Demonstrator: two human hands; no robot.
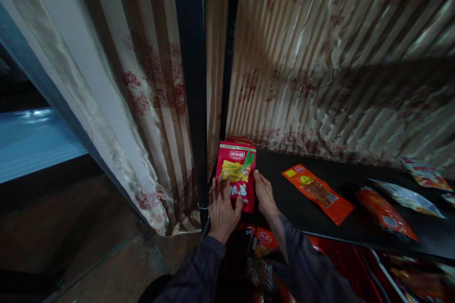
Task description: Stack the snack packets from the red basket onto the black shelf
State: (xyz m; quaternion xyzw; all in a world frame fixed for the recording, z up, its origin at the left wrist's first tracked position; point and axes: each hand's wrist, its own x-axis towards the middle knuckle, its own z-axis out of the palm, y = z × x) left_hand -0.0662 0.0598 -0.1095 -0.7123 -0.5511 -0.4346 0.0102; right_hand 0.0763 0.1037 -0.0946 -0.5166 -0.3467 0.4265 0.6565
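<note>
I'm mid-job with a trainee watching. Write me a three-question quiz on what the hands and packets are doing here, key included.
1. True or false: the left hand partly covers the front of the red packet.

2. Where is the right hand?
A. At the red packet's right edge
B. On the curtain
C. On the dark post

3. What colour is the next packet along the shelf, to the right of the right hand?

Key:
1. True
2. A
3. Orange
</note>
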